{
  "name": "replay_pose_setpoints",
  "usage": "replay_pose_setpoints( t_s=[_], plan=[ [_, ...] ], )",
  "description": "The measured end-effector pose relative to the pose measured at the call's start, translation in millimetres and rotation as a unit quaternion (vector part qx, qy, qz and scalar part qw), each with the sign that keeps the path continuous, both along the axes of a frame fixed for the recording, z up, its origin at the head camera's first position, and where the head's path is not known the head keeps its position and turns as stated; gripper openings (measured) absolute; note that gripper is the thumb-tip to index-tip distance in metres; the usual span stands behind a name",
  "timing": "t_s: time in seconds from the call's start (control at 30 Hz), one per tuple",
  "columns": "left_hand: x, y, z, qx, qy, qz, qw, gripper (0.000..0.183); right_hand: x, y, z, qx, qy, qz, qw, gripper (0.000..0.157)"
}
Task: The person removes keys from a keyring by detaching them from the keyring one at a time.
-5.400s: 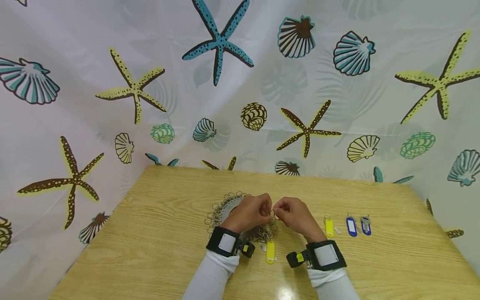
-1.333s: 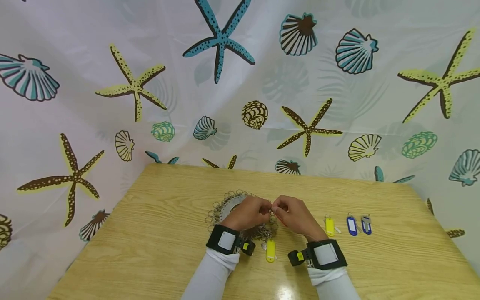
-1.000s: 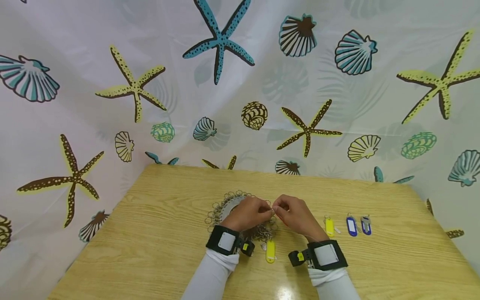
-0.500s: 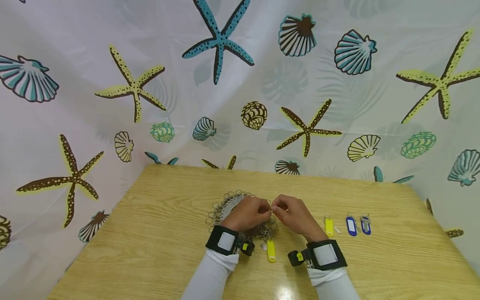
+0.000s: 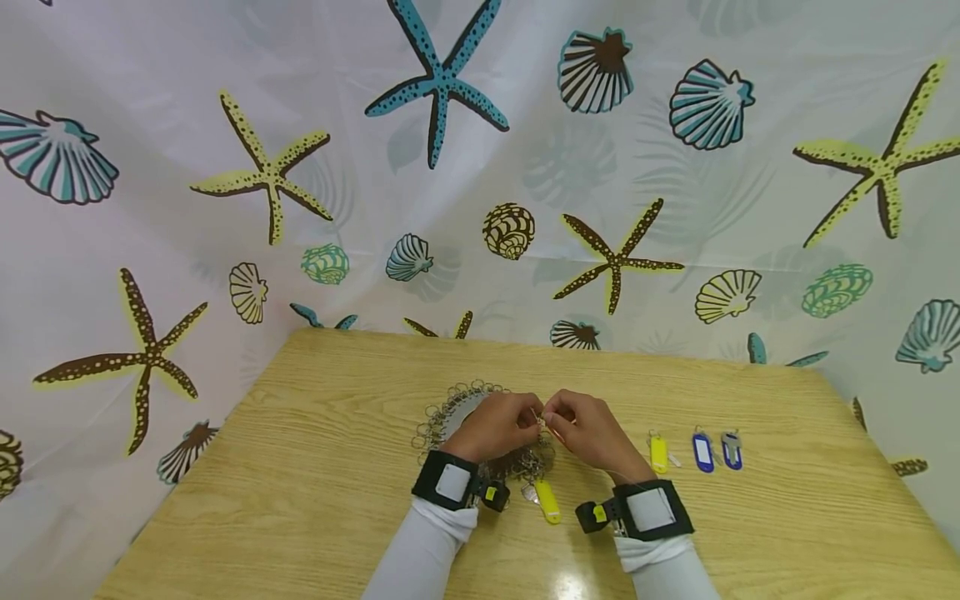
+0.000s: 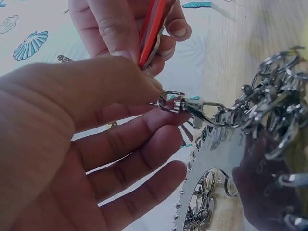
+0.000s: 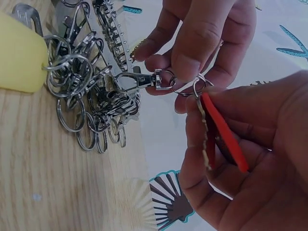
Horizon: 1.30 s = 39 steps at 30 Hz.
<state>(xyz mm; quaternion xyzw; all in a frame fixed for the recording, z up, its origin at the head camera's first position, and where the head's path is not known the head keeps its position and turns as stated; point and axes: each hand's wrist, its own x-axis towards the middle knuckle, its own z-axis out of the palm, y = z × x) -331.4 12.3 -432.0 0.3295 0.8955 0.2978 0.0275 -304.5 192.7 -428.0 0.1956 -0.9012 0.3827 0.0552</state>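
My left hand (image 5: 495, 427) pinches the split ring (image 7: 181, 92) of a metal swivel clip (image 6: 191, 104) between thumb and index finger, its other fingers spread loosely. That clip hooks onto the numbered edge of a round metal key holder (image 6: 211, 156). Facing it, my right hand (image 5: 591, 429) holds a red key tag (image 7: 228, 134) with a silver key (image 7: 206, 137) against it. The tag's small ring (image 7: 198, 83) meets the split ring right at both sets of fingertips. From the holder hangs a yellow key tag (image 5: 548, 502) with a key, on the near side.
Many clips and rings (image 7: 86, 91) crowd the holder's rim. To the right on the wooden table (image 5: 337, 500) lie another yellow tag (image 5: 658, 455) and two blue tags (image 5: 703, 452) with keys. A shell-patterned curtain (image 5: 450, 192) stands behind the table.
The hanging yellow tag has tilted, its lower end swinging slightly to the right. Both hands stay in nearly the same place, with small finger shifts at the ring.
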Motion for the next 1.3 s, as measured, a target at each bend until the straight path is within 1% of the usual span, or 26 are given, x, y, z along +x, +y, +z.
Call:
replay_pose_setpoints(
  t_s=[0.23,0.4,0.63,0.73,0.87,0.97,1.1,1.3],
  plan=[
    [1.0,0.4,-1.0,0.0,0.005,0.0,1.0,0.021,-0.5,-1.1,0.0,-0.004,-0.001,-0.006,1.0,0.008],
    [0.2,1.5,-0.8,0.012,0.001,-0.004,0.9999,0.022,-0.7,-1.2,0.4,-0.001,0.0,-0.014,1.0,0.008],
    [-1.1,1.6,-1.0,0.022,-0.012,-0.003,0.9997,0.023,-1.5,0.9,-1.3,0.002,0.0,-0.007,1.0,0.007],
    [-2.0,1.8,-1.7,0.026,-0.006,-0.003,0.9996,0.023,-1.6,2.1,-2.0,0.002,-0.003,-0.007,1.0,0.007],
    [-2.6,1.6,-2.5,0.024,0.007,0.0,0.9997,0.024,-1.6,2.3,-1.5,0.003,-0.015,-0.016,1.0,0.007],
    [-2.2,1.8,-1.5,0.019,0.007,0.005,0.9998,0.024,-1.3,1.9,-0.6,0.005,-0.022,-0.025,0.999,0.008],
    [-0.8,2.1,0.5,0.015,0.003,0.009,0.9998,0.024,-1.6,1.5,-1.5,0.004,-0.015,-0.029,0.999,0.008],
    [1.2,1.6,-0.1,0.012,-0.002,0.01,0.9999,0.024,-1.0,0.6,-3.0,0.006,-0.009,-0.028,1.0,0.008]
  ],
)
